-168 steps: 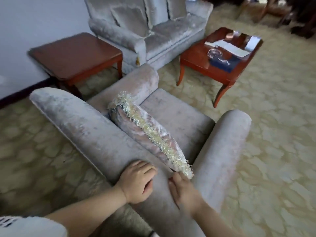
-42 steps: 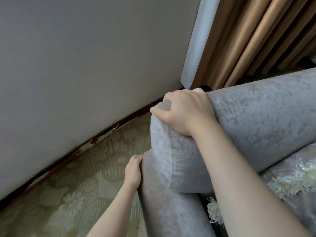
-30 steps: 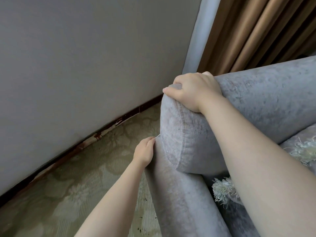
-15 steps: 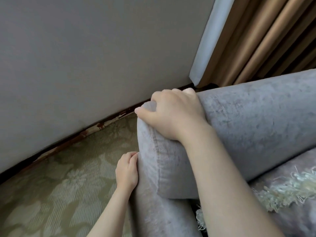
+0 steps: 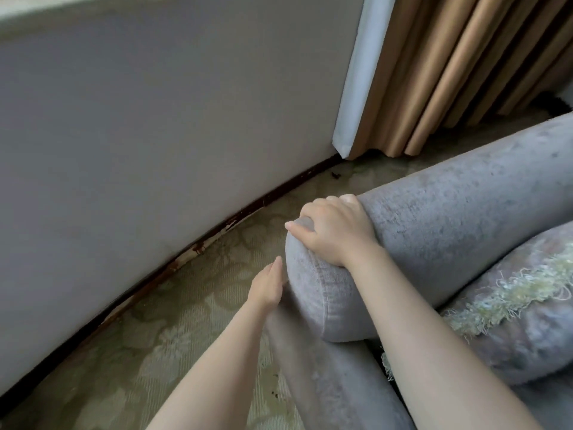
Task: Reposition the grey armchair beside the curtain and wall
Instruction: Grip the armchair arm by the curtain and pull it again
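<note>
The grey armchair (image 5: 449,218) stood near the wall (image 5: 155,135), with a strip of carpet (image 5: 155,346) between them. Its rolled top ran toward the curtain (image 5: 449,66) at the wall's end. The right hand (image 5: 335,231) gripped the roll's wall-side end, fingers curled over it, probably to steer. The left hand (image 5: 268,285) lay with fingers straight, flat against the chair's wall-facing side, apparently to brace or push.

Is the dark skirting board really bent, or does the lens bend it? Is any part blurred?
Head view: the skirting board most likely bows from the wide-angle lens. Same view: the left hand looks slightly soft, the right hand on the grey armchair sharper; light is dim and even, without glare.
</note>
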`<action>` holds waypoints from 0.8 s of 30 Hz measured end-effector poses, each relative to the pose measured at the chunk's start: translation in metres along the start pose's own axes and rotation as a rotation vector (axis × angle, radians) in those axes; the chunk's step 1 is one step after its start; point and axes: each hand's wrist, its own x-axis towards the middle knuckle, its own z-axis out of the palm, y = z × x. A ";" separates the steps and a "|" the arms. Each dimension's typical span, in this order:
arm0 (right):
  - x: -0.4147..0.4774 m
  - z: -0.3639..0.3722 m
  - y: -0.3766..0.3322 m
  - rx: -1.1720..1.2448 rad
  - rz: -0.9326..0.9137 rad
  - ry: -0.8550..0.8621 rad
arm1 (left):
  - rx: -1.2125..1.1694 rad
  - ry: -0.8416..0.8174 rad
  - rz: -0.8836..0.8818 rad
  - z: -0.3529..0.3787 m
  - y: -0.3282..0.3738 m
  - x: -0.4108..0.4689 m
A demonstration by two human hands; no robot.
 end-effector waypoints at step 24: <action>0.074 -0.080 0.155 0.124 1.400 0.238 | 1.254 -0.707 0.758 -0.051 0.211 0.027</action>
